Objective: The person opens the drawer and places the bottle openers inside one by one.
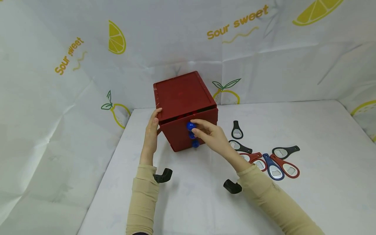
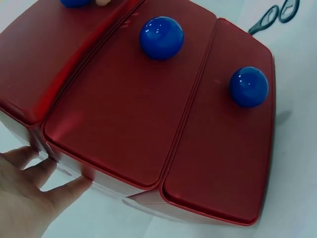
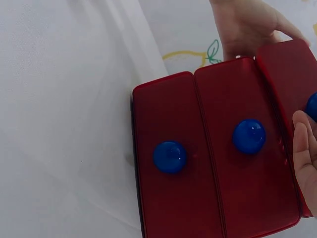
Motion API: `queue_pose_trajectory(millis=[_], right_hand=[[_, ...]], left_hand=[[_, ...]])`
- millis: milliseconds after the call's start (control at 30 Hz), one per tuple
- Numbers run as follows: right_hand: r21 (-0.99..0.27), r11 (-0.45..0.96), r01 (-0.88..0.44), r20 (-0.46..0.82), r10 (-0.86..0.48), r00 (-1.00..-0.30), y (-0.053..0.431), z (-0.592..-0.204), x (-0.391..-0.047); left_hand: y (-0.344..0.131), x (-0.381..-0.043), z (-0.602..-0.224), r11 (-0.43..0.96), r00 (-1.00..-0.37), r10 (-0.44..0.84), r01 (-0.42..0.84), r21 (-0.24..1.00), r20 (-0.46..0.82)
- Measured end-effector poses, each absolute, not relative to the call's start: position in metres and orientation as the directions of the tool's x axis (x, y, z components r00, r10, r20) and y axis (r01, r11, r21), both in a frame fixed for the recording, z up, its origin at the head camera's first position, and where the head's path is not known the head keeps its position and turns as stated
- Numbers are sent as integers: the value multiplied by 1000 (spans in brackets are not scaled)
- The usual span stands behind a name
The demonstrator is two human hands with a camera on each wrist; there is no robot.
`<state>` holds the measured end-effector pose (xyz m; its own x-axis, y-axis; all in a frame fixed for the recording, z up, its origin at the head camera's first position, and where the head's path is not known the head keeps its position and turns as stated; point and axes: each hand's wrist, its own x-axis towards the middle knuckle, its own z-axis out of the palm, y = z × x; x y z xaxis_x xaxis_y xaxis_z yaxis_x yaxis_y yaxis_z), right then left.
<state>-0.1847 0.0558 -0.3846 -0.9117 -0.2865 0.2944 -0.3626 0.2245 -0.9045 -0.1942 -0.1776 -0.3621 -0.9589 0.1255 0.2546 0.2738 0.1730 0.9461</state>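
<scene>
A red box with three drawers point(image 1: 182, 93) stands at the back of the table, each drawer front bearing a round blue knob. My right hand point(image 1: 213, 136) pinches the top knob point(image 1: 191, 126) between thumb and fingers. The top drawer point(image 1: 176, 129) sits slightly out, leaving a dark gap under the box's lid. Along the box's left side, my left hand point(image 1: 151, 137) rests with extended fingers; the left wrist view shows its fingertips point(image 2: 74, 188) touching that side. The middle knob point(image 2: 161, 38) and bottom knob point(image 2: 248, 87) are untouched.
Right of the box lie several bottle openers: black ones point(image 1: 237, 132), a blue one point(image 1: 275, 171) and red ones point(image 1: 289, 169). Behind the box hangs a white cloth with lemon prints point(image 1: 117, 37). Black wrist camera mounts point(image 1: 164, 176) stick out from both sleeves.
</scene>
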Motion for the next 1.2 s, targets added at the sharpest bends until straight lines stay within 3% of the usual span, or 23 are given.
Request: queue_pose_trajectory(millis=[367, 633, 933, 1200], right_hand=[[-904, 224, -363, 300, -272, -914, 52, -384, -193], [-896, 266, -355, 283, -275, -919, 51, -384, -196], [-810, 359, -464, 325, -383, -865, 59, -388, -194], [-809, 273, -520, 419, -352, -837, 60, -411, -189]], left_hand=[[-185, -206, -379, 30, -954, 138, 272, 962, 266], [-184, -214, -386, 91, -966, 79, 253, 963, 246], [-182, -214, -386, 98, -969, 62, 246, 964, 241], [-183, -215, -387, 111, -970, 67, 241, 964, 235]])
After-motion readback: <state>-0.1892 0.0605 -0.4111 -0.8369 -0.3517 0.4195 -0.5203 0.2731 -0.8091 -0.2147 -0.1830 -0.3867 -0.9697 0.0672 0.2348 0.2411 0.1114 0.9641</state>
